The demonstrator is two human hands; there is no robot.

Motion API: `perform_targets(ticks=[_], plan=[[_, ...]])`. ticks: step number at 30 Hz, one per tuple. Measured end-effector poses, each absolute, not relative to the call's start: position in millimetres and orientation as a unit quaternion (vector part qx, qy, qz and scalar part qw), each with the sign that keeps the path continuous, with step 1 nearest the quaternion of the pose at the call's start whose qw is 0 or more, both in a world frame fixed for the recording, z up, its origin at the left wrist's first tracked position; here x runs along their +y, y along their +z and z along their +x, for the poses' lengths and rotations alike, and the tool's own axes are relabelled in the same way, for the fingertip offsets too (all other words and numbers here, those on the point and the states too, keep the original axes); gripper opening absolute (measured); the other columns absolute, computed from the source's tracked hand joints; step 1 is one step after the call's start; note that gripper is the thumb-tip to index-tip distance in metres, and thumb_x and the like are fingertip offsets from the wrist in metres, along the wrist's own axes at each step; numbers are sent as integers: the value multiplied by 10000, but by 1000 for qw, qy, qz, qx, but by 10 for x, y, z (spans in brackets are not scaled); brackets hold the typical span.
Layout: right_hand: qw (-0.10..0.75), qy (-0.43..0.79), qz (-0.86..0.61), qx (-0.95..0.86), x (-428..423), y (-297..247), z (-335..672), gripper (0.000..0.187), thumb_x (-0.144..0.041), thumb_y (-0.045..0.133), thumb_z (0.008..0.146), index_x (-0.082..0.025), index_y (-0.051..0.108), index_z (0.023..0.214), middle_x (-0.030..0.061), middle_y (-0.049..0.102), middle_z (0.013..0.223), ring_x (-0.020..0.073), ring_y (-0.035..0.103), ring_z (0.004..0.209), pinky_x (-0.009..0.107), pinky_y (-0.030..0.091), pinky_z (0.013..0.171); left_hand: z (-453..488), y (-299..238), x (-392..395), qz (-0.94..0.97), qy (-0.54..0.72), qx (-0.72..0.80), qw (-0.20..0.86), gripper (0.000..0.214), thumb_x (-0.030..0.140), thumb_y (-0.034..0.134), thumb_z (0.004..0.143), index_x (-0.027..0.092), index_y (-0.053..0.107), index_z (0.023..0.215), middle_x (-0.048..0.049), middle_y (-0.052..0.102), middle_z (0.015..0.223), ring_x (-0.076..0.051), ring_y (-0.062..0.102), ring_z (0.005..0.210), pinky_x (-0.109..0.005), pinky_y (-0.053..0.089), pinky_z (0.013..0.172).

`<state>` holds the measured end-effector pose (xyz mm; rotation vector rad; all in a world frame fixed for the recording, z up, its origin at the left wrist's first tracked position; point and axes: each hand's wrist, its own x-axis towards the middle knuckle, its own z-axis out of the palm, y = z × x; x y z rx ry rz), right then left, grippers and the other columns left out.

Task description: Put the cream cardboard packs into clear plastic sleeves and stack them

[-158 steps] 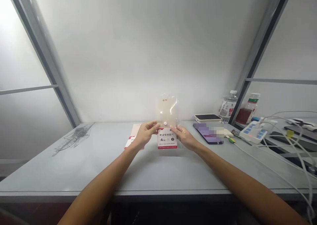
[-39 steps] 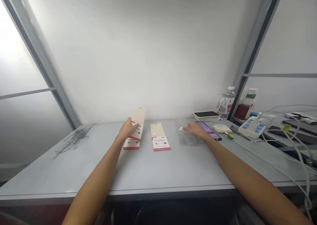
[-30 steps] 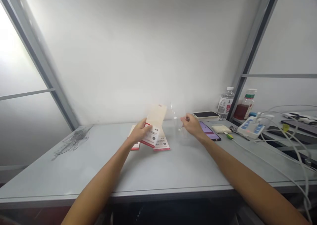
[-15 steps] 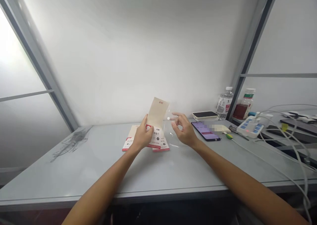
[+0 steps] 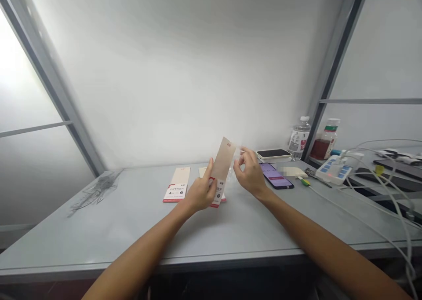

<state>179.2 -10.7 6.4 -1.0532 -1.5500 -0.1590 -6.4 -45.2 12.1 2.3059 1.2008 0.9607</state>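
I have the left hand gripping a cream-and-red packet, its long axis tilted up and its top leaning toward the right hand. That hand sits just beside it, fingers curled; I cannot tell if they pinch anything. A second packet lies flat on the desk.

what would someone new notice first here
The eye goes first to the middle of the grey table, where the left hand holds a cream-and-red packet upright, with the right hand pinched beside it. Two similar packets lie flat behind them, toward the left. To the right stand out a purple-screened phone and a white power strip with trailing cables.
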Motion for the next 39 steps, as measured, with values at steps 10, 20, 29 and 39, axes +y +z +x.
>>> perform_targets(ticks=[10, 20, 29, 39], plan=[[565, -99, -421, -703, -178, 76, 1751, 108, -218, 461, 811, -224, 423, 710, 117, 472, 1250, 260, 499, 1101, 423, 466, 813, -47, 141, -465, 798, 343, 464, 174, 657, 289, 316, 868, 109, 21, 1427, 67, 389, 473, -101, 324, 391, -232, 226, 422], [565, -66, -403, -717, -222, 82, 1738, 125, -198, 458, 809, -224, 400, 701, 118, 441, 1304, 258, 495, 1135, 381, 504, 733, -71, 150, -404, 767, 352, 513, 159, 681, 254, 330, 853, 102, -7, 1425, 71, 384, 473, -104, 339, 408, -230, 230, 429], [661, 145, -409, -612, -40, 54, 1834, 184, -218, 522, 745, -217, 356, 666, 101, 514, 1202, 223, 596, 991, 373, 524, 757, -69, 188, -460, 814, 340, 453, 131, 661, 269, 318, 854, 116, 28, 1428, 73, 348, 461, -103, 283, 387, -232, 228, 424], [668, 3, -427, -609, -36, 72, 1846, 154, -183, 484, 744, -221, 370, 647, 114, 474, 1283, 245, 387, 1242, 460, 374, 957, 26, 108, -551, 848, 300, 421, 119, 628, 265, 302, 858, 90, 86, 1421, 46, 433, 448, -110, 309, 366, -238, 296, 447]])
